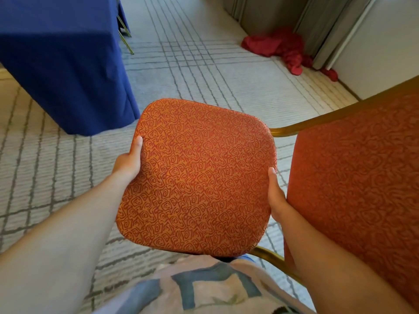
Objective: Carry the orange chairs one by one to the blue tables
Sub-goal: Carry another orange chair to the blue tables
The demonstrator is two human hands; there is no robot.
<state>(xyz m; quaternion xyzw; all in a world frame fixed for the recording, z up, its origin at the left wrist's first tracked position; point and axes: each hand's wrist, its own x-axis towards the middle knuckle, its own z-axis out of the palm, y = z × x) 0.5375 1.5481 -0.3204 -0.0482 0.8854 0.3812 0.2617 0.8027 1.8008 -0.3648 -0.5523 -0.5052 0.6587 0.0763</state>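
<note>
The carrying step was judged in hand: the blue-draped table (63,64) stood ahead on the left on the carpet (204,71), and the chair (226,150) was held in front of the torso, near the table but apart from it, its back (358,177) to the right, legs hidden. The next move was judged to call for bearing left to the table's side and lowering the chair level onto the carpet. Both arms were extended, the left hand (129,162) and right hand (277,196) clamped on opposite sides of the seat (195,196), thumbs on top, fingers hidden beneath.
</note>
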